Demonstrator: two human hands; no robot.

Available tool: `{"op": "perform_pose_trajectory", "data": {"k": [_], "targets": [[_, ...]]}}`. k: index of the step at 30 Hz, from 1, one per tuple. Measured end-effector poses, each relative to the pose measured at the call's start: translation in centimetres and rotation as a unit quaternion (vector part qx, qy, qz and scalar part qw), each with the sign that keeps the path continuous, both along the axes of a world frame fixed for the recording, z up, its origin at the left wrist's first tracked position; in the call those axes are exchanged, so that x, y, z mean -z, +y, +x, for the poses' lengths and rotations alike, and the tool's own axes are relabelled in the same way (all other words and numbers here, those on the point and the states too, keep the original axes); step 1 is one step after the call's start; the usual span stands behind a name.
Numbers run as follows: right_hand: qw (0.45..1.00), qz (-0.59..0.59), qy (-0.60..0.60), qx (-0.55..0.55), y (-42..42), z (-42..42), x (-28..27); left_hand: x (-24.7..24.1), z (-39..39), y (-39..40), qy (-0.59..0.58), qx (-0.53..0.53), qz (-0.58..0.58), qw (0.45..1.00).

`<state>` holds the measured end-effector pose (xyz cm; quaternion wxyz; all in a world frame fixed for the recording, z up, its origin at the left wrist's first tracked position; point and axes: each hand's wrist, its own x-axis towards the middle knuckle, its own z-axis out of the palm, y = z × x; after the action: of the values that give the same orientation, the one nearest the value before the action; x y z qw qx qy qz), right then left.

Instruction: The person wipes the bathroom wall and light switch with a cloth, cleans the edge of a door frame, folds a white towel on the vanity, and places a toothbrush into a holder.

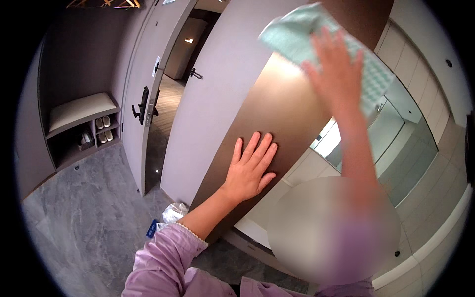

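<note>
My right hand (336,70) is spread over a pale green and white cloth (291,35), holding it against the upper part of a brown, metallic-looking panel (274,100). The hand and cloth are slightly blurred. One side of the cloth has a checked pattern and reaches past the panel's right edge. Lower on the same panel, my left hand (248,169) rests palm down with its fingers apart and nothing in it. Both forearms come out of lilac sleeves.
A mirror (400,159) and pale tiled wall lie right of the panel. Leftward, an entrance door (143,67) with a black handle (141,105) stands ajar. A cushioned bench (83,111) holds slippers (104,122) below. White plastic bags (174,212) sit on the grey floor (89,219).
</note>
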<state>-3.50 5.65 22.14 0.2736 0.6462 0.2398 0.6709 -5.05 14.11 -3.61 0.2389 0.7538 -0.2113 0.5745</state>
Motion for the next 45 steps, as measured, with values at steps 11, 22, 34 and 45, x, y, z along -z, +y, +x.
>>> {"op": "perform_pose_trajectory", "data": {"k": [11, 22, 34, 45], "targets": [[0.999, -0.017, -0.034, 0.014, 0.2, 0.6, -0.7, 6.3, 0.2, 0.1, 0.023, -0.001, 0.038, 0.999], [0.912, -0.205, 0.351, -0.056, 0.0, -2.4, 17.8, 11.6, -2.0, 1.3, 0.014, 0.086, -0.043, 0.995], [0.961, -0.06, 0.248, -0.109, 0.0, -1.9, 19.0, 2.3, -3.2, 2.8, -0.037, 0.17, -0.16, 0.972], [0.854, 0.153, 0.237, -0.437, -3.9, 1.7, 26.7, 2.3, 1.3, 0.1, -0.066, -0.069, -0.072, 0.993]]}}
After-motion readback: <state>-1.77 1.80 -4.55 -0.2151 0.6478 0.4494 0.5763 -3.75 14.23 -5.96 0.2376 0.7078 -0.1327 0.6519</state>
